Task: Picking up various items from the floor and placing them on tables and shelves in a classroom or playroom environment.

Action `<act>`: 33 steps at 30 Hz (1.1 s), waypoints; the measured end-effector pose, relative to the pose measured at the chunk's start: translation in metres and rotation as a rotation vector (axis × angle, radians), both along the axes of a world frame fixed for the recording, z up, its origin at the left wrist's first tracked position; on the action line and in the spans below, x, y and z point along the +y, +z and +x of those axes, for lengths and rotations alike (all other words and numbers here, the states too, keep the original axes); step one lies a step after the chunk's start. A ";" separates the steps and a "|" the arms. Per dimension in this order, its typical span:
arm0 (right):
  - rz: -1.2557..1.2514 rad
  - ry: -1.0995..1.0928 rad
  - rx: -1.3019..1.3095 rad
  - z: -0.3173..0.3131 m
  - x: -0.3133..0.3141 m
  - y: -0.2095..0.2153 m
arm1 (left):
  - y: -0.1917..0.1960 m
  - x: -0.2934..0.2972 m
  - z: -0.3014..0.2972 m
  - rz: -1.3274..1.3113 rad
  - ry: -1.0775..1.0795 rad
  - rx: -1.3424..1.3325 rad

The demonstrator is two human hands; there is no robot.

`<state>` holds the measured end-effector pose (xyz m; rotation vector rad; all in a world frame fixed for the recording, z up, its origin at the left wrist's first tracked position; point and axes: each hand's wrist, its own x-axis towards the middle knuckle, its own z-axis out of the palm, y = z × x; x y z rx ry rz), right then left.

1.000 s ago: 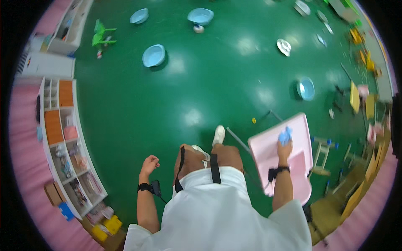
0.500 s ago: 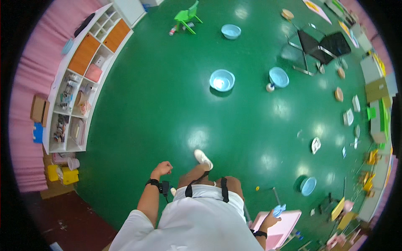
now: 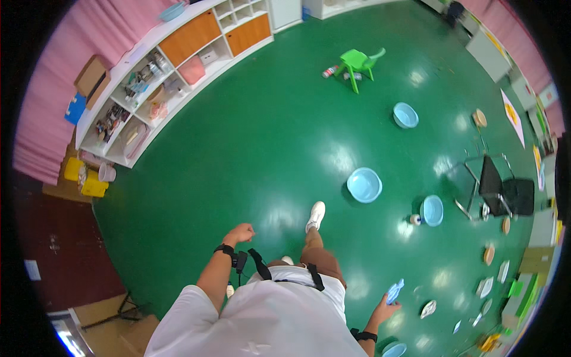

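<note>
My right hand [image 3: 385,312] is closed on a crumpled blue-and-white cloth [image 3: 394,293], held out to my right above the green floor. Beyond my left forearm, my left hand [image 3: 241,232] hangs over the floor with its fingers curled in, and nothing shows in it. Ahead of me on the floor sits a light blue basin [image 3: 364,185]. A second blue basin [image 3: 432,210] stands to its right, beside a small white bottle [image 3: 415,219].
White shelving [image 3: 148,110] lines the left wall. A green child's chair [image 3: 358,61] and another blue basin [image 3: 405,115] stand ahead. To the right are a black folding chair [image 3: 505,190] and several small dishes, including a patterned one [image 3: 428,308]. My white shoe [image 3: 316,215] is stepping forward.
I have walked and turned left, so the basins and chairs shift right and nearer in view. The pink tray-like table beside my right hand has left view. My right hand still grips the cloth.
</note>
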<state>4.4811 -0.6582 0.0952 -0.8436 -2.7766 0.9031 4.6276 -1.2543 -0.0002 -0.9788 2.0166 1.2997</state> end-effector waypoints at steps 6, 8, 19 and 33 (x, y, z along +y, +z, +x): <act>-0.105 0.329 0.107 -0.216 -0.142 0.016 | 0.044 -0.069 -0.060 0.048 0.331 -0.129; -0.171 0.420 0.106 -0.281 -0.205 0.025 | 0.053 -0.092 -0.077 0.065 0.418 0.010; -0.416 1.445 -0.030 -0.404 -0.595 0.113 | 0.164 -0.251 -0.233 -0.062 0.583 0.538; -0.266 2.182 -0.071 -0.398 -0.983 0.168 | 0.201 -0.521 -0.302 0.183 0.653 0.588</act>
